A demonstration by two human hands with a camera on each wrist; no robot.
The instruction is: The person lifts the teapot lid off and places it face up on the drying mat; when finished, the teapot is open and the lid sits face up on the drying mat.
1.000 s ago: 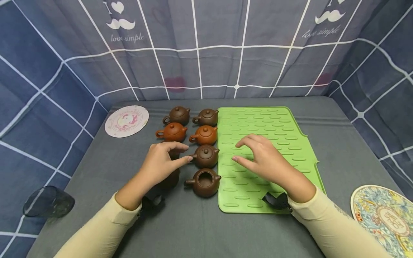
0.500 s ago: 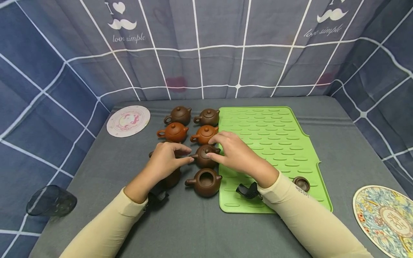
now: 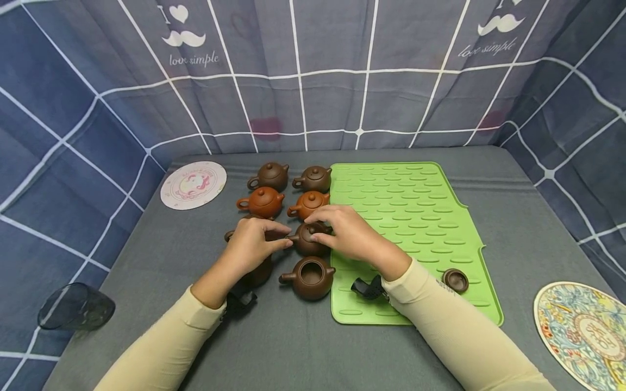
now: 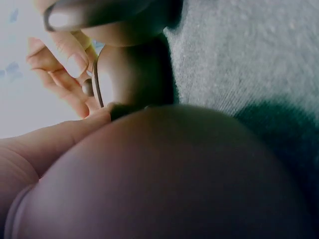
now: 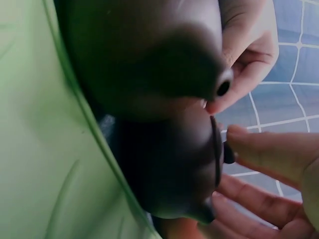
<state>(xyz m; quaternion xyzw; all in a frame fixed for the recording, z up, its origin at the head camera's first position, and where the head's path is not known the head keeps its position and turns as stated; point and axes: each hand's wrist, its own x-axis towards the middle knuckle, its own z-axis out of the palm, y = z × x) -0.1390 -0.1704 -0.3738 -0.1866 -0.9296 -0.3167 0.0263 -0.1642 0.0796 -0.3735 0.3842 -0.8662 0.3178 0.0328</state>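
My left hand [image 3: 249, 244] pinches the handle of a dark brown teapot [image 3: 302, 244] in the right-hand column. In the left wrist view its thumb reaches that teapot [image 4: 132, 79], past a nearer rounded brown body. My right hand [image 3: 349, 236] is over the same teapot's lid. In the right wrist view the lid knob [image 5: 229, 152] lies between the right thumb [image 5: 254, 142] and fingers, with a gap on the finger side. The lid sits on its pot. A lidless brown teapot [image 3: 318, 288] stands in front, and an upturned brown lid [image 3: 456, 280] lies on the green mat [image 3: 415, 187].
Orange teapots [image 3: 265, 203] and brown teapots [image 3: 271, 176] stand behind in two columns. More brown pots are partly hidden by the left hand. A pink-white disc [image 3: 193, 184] lies back left, a dark glass [image 3: 75, 306] front left, a patterned disc [image 3: 582, 320] right.
My right hand has moved left from over the green mat to the brown teapot's lid, uncovering the upturned lid on the mat. The left hand stays at the handle.
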